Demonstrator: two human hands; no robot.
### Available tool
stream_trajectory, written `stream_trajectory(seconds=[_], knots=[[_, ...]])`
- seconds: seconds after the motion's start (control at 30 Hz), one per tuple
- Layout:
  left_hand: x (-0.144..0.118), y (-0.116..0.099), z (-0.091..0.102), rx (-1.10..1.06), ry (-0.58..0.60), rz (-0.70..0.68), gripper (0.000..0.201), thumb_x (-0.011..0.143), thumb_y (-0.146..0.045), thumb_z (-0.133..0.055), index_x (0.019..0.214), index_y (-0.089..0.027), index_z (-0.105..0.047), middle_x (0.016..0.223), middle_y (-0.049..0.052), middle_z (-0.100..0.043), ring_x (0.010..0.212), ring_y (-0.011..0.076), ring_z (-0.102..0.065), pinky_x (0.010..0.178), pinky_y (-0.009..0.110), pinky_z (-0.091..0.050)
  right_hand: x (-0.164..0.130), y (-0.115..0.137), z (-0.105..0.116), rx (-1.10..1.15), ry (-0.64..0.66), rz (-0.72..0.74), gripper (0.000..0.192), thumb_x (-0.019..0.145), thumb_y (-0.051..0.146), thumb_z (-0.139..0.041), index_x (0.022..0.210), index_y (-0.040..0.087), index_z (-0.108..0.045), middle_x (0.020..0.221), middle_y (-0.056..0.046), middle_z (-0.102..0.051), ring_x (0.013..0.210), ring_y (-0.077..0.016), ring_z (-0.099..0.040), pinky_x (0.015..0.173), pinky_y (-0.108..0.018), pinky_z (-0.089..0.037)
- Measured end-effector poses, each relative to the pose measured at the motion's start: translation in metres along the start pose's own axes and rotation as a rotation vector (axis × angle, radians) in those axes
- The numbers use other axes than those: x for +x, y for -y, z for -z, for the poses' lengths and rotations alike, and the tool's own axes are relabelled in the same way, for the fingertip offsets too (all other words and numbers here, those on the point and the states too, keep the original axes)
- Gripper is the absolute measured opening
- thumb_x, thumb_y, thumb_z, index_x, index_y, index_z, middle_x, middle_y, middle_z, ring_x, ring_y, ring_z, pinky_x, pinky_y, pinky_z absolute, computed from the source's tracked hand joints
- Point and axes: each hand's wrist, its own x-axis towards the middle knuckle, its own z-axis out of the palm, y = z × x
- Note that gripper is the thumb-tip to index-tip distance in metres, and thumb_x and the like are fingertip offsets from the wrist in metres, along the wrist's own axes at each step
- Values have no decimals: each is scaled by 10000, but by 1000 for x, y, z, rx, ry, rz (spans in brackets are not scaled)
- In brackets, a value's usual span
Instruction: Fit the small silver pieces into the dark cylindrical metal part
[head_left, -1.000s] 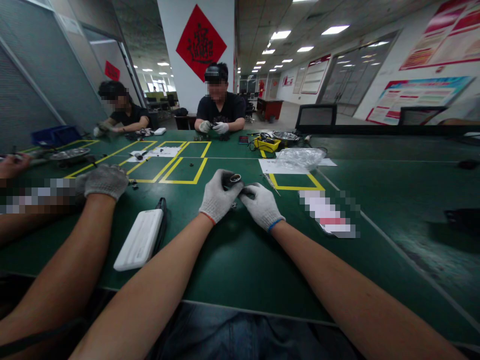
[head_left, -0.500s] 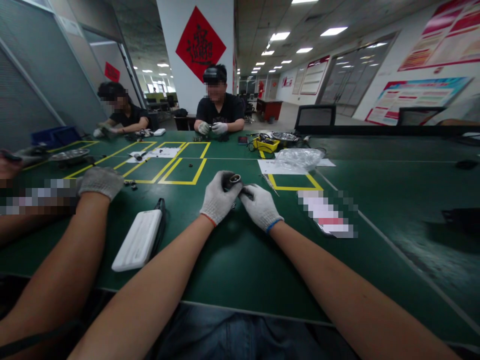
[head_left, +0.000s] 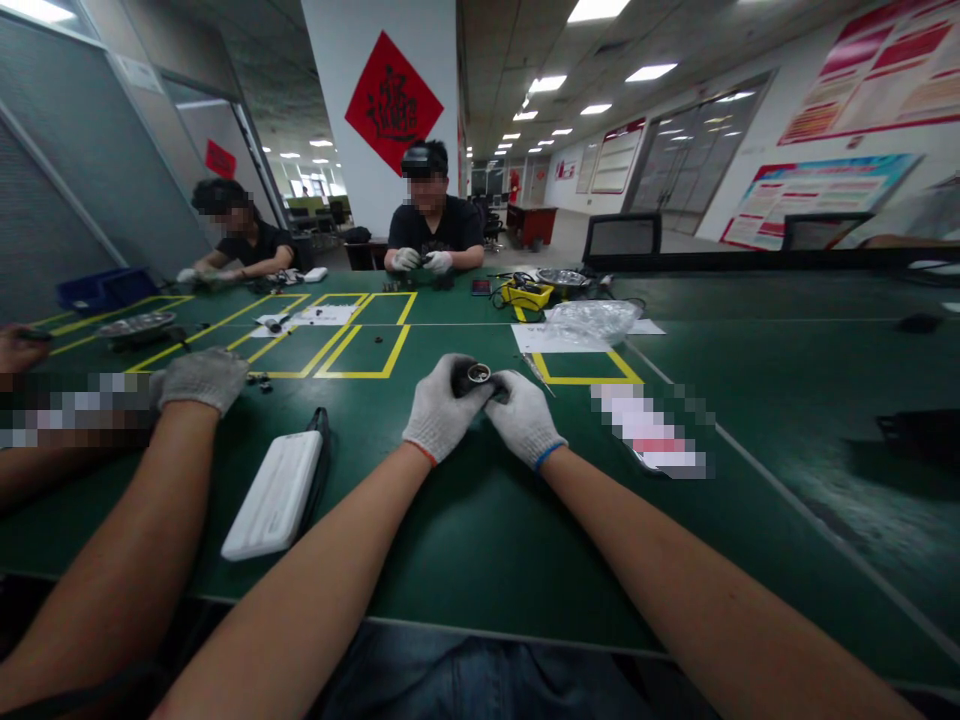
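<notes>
Black and round, the part [head_left: 474, 378] sits pinched between both my grips over the desk [head_left: 465, 520], left hand [head_left: 441, 408] cupping it, right hand [head_left: 523, 418] pressing its side, open end up.

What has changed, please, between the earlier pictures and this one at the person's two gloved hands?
Little: both hands stay closed on the small round black part, left hand and right hand pressed together above the green table. The white case lies unmoved.

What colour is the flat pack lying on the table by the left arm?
White. The flat pack shows best in the head view, lying on the green table.
</notes>
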Motion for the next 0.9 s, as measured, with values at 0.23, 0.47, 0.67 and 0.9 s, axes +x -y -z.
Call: stream_trajectory(seconds=[0.23,0.47,0.67,0.9], knots=[[-2,-1,0,72,18,-73,271,804,-231,-769,1038,-205,-634,960,12,-740,879,174,-709,821,300,-573,-1,0,0,-16,14,74,282,722,105,-546,929,198,-712,947,-52,-698,919,-219,-634,859,-336,-515],[-3,2,-1,101,23,-106,279,807,-221,-765,1054,-207,-634,979,23,-739,897,188,-714,826,319,-580,0,-3,-1,-49,-2,64,250,716,119,-543,898,199,-695,906,-50,-688,886,-221,-619,829,-335,-509],[-3,0,-1,121,33,-137,277,816,-221,-756,1062,-206,-631,992,26,-736,910,187,-715,831,316,-582,-1,-1,-1,-72,-17,53,244,704,118,-550,892,202,-682,906,-53,-688,886,-230,-623,832,-348,-513],[-4,3,-3,158,7,-169,328,843,-230,-736,1150,-200,-627,1094,63,-736,1011,215,-715,914,348,-581,-1,0,-1,-50,-17,67,246,731,129,-555,923,191,-696,934,-70,-702,909,-242,-649,877,-374,-525]])
